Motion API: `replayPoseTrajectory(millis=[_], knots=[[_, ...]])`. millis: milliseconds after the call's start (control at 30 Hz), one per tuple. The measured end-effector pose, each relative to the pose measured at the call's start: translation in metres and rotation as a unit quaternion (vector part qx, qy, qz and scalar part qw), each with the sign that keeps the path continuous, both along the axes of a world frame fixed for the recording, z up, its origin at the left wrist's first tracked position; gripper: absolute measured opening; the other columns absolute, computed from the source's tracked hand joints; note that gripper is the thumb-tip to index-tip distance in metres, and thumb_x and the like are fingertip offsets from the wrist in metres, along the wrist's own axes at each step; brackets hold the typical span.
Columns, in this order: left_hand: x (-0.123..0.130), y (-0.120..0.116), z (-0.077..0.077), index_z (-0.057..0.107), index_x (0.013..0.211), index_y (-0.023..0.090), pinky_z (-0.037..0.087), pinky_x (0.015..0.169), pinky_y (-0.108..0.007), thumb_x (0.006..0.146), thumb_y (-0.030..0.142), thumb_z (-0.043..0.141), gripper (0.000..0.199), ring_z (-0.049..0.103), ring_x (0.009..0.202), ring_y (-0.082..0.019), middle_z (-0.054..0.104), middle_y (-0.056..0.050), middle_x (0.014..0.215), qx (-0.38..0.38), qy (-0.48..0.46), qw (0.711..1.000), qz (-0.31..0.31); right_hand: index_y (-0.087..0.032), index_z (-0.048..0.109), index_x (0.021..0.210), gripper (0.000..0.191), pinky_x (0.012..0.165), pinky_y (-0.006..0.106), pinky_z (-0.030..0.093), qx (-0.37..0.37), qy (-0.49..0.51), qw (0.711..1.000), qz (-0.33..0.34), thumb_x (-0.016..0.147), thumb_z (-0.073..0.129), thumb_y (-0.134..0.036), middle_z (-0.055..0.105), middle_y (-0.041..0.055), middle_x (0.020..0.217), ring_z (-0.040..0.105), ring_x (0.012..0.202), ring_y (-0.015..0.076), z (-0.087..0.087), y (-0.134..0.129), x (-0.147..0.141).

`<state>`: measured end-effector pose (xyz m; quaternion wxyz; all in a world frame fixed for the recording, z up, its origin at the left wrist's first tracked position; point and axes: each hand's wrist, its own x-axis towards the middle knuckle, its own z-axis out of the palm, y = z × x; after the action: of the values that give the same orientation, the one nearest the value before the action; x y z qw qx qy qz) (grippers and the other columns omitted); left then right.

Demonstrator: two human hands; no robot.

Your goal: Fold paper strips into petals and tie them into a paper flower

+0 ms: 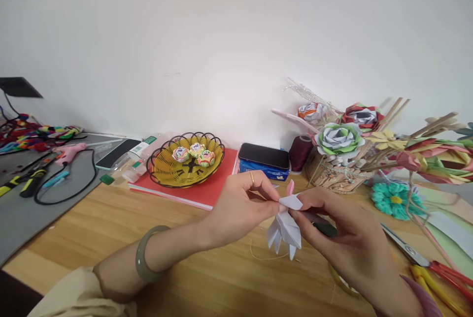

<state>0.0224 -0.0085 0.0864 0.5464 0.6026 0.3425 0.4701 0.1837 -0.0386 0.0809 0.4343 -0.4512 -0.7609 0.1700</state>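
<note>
Between my two hands hangs a folded white paper flower [284, 231], its pointed petals facing down. A small pink piece [290, 187] sticks up at its top. My left hand [246, 204], wearing a ring, pinches the upper part of the flower between thumb and fingers. From the other side, my right hand [345, 236] closes thumb and forefinger on the same folded top. A thin string [268, 258] lies on the table below the flower. Something dark on the table is partly hidden behind my right hand.
A yellow woven basket [166, 172] holding small paper flowers sits on red paper [229, 172]. A phone [264, 155] rests on a blue pack [258, 172]. Right are a pot [328, 174] of paper flowers and scissors [414, 253]; left, a glue gun [68, 153] and pliers [33, 181].
</note>
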Motion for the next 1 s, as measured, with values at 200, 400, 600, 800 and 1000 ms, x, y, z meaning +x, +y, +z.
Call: replayPoseTrajectory(millis=[200,400,600,800,1000], knots=[[0.001,0.000,-0.001,0.058,0.056,0.013,0.044,0.057,-0.022,0.062,0.016,0.066,0.010,0.052,0.059,-0.009,0.054,-0.001,0.063,0.079,-0.007,0.997,0.005,-0.029,0.053,0.082,0.012,0.050,0.029,0.048,0.050,-0.055,0.997,0.006,0.076,0.056,-0.019,0.064,0.0007,0.067,0.061,0.057,0.0178,0.000,0.000,0.004],[-0.004,0.003,-0.001,0.064,0.074,0.015,0.044,0.060,-0.023,0.067,0.015,0.059,0.009,0.054,0.068,-0.011,0.054,-0.002,0.078,0.078,-0.040,0.994,-0.062,-0.028,0.052,0.081,0.015,0.053,0.027,0.048,0.142,-0.097,0.985,0.004,0.076,0.053,-0.014,0.067,0.0011,0.071,0.065,0.064,0.0181,0.003,0.001,0.005],[-0.002,0.006,0.000,0.060,0.087,0.015,0.045,0.064,-0.023,0.069,0.022,0.062,0.020,0.055,0.072,-0.011,0.059,-0.004,0.088,-0.066,-0.033,0.993,-0.094,-0.026,0.055,0.080,0.018,0.071,0.035,0.048,0.239,-0.128,0.963,0.004,0.074,0.053,-0.008,0.065,0.0037,0.082,0.062,0.078,0.0202,0.002,0.005,0.007],[0.003,0.012,-0.010,0.063,0.065,0.013,0.047,0.072,-0.025,0.061,0.018,0.071,0.010,0.056,0.080,-0.012,0.060,-0.003,0.078,0.019,-0.088,0.996,-0.022,-0.025,0.053,0.086,0.017,0.070,0.035,0.045,0.242,-0.091,0.961,-0.098,0.076,0.055,-0.012,0.057,0.0061,0.086,0.056,0.080,0.0210,0.002,0.005,0.009],[0.001,0.021,-0.020,0.067,0.066,0.017,0.048,0.078,-0.026,0.060,0.019,0.072,0.009,0.052,0.095,-0.015,0.052,-0.005,0.100,0.089,-0.094,0.990,0.064,-0.022,0.054,0.079,0.014,0.045,0.023,0.041,-0.094,-0.015,0.995,-0.036,0.082,0.048,-0.034,0.055,-0.0014,0.060,0.052,0.051,0.0128,0.004,0.003,0.003]])
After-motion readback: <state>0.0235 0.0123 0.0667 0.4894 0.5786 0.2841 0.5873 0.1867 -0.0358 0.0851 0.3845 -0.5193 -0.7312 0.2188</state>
